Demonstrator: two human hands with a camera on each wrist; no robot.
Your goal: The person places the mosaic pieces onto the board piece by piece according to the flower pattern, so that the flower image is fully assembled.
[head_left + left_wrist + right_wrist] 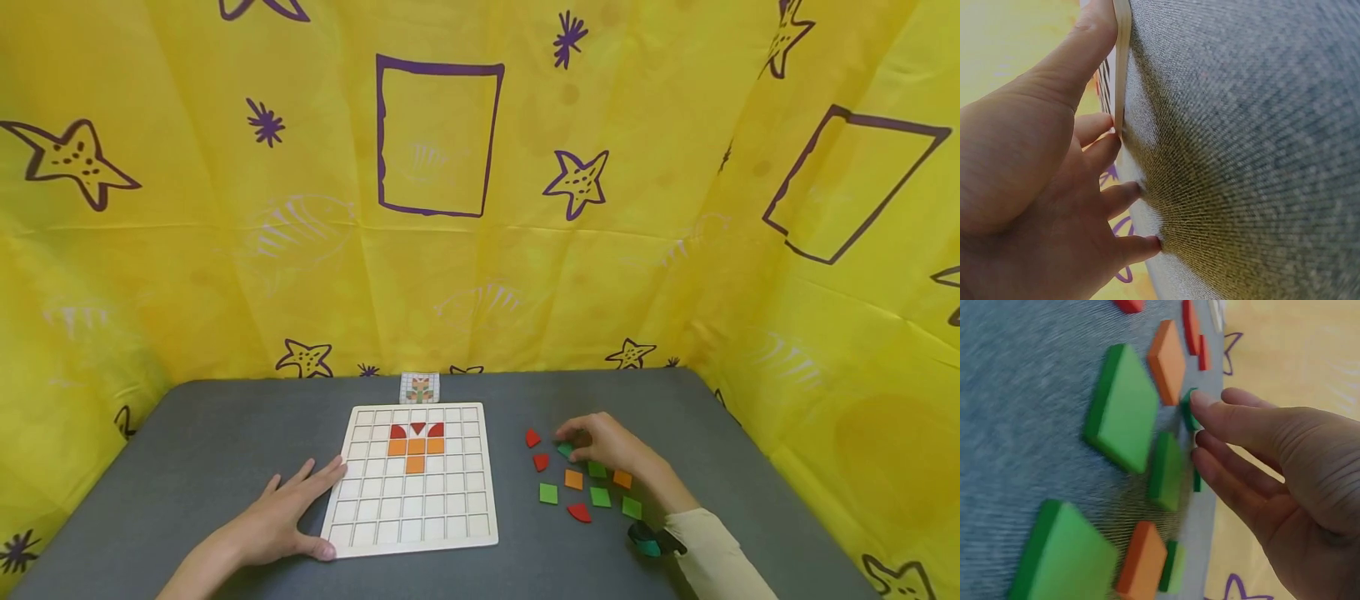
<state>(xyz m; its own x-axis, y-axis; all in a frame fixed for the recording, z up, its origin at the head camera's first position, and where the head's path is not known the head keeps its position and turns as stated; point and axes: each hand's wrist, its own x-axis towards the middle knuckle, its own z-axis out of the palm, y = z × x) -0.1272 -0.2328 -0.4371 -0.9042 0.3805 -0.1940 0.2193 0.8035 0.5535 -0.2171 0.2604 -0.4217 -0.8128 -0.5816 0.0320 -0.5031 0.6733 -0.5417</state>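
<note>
Bd (412, 508) holds red/orange pcs (416, 447); L hand (281, 517) on rim.

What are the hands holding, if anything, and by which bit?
Left hand only touches the board at its edge. Right hand touches a dark green tile; can't tell if gripped.

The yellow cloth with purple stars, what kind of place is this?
Probably a screened-off puzzle corner: the yellow cloth hangs behind and beside a grey table, which holds a pale gridded board and small flat red, orange and green tiles.
</note>
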